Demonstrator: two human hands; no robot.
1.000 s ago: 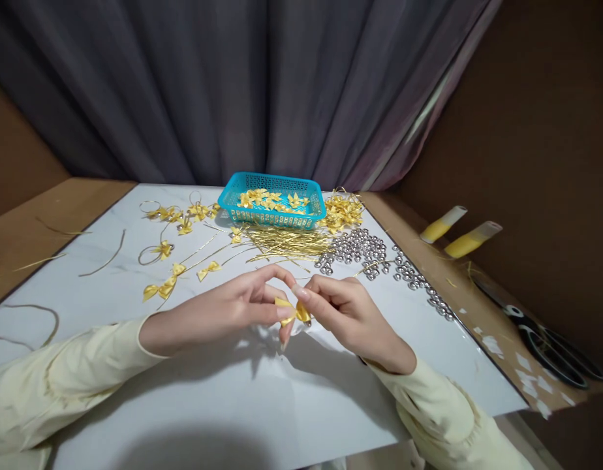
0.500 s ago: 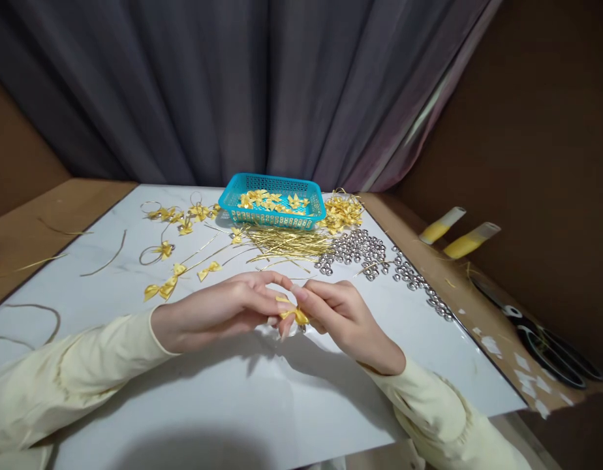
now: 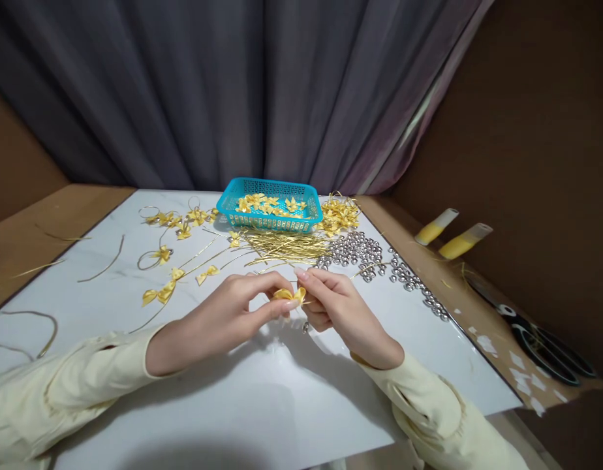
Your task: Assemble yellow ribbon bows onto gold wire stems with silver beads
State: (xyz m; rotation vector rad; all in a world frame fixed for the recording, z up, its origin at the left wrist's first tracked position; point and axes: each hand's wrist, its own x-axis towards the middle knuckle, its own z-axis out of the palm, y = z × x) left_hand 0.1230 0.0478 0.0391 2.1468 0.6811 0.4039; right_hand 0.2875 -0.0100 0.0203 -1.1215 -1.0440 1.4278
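A small yellow ribbon bow (image 3: 290, 295) is held above the white tabletop, between my two hands. My left hand (image 3: 243, 301) pinches its left side between thumb and fingers. My right hand (image 3: 333, 295) is closed at its right side, with the thumb pressed on the curled fingers; a thin gold cord end shows there. Just under the right fingers is a small silver bell (image 3: 306, 327). Part of the cord is hidden behind the fingers.
A blue basket (image 3: 222, 203) of yellow bows stands at the back. Before it lie gold cord pieces (image 3: 286, 247), with silver bells (image 3: 357, 251) to their right. More bows (image 3: 164, 292) lie left. Scissors (image 3: 541, 346) and two yellow-filled tubes (image 3: 463, 243) lie right.
My left hand has turned, its thumb now in front of the bow with the fingers behind. The bow has shifted slightly up, and the view has moved a little.
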